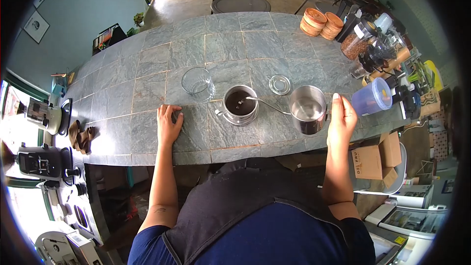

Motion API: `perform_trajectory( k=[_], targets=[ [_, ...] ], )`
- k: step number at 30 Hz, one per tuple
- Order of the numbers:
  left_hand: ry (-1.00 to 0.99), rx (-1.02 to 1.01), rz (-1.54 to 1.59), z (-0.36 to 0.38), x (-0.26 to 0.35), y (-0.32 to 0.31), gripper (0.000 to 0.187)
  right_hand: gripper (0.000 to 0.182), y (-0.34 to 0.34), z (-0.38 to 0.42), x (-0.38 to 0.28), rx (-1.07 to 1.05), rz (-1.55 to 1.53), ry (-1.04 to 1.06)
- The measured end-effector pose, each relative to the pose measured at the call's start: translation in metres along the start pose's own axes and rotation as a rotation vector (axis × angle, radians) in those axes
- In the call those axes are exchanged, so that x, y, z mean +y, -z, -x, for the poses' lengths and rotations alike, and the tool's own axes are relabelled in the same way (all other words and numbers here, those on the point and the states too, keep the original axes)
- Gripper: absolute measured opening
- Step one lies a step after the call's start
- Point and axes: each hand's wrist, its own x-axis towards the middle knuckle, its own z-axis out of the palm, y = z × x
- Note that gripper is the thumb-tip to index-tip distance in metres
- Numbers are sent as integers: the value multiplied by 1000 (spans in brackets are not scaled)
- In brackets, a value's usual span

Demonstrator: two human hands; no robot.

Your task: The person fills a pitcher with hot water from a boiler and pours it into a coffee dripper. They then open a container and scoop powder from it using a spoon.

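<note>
My right hand (342, 115) is closed round the handle of a steel gooseneck kettle (308, 113), which has no lid on and shows clear liquid inside. Its thin spout reaches left over the rim of a round metal vessel (240, 115) with a small side handle. Dark brown contents show in that vessel, with a few bright spots below the spout tip. On the tiled counter, left of the vessel, rests my left hand (170, 123), fingers loosely apart and holding nothing. Behind stand a clear glass (198, 84) and a round clear lid (279, 85) with a knob.
To the right are a bluish lidded container (372, 97), a jar of brown beans (358, 41) and wooden round boxes (314, 22). A brown cloth (81, 137) lies at the counter's left end, near a grinder (41, 115). Below right sits an open cardboard box (369, 161).
</note>
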Motion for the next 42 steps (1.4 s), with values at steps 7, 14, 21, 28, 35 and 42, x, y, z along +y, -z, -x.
perform_trajectory(
  k=[7, 14, 21, 28, 35, 42],
  targets=[
    [-19, 31, 5, 0, -2, -2, 19, 29, -4, 7, 29, 94, -225, -185],
    [-27, 43, 7, 0, -3, -1, 19, 26, -5, 14, 61, 60, -460, -348],
    [-12, 60, -29, 10, 7, -2, 16, 30, 1, 12, 116, 162, -491, -362],
    [105, 69, 203, 33, 78, -13, 23, 35, -12, 21, 146, 164, -403, -271],
    [-6, -22, 497, 17, 124, -9, 46, 35, -31, 16, 170, 199, -328, -221],
    [-46, 72, 493, 4, 135, -5, 22, 27, -17, 7, 187, 75, -150, -306]
  ],
)
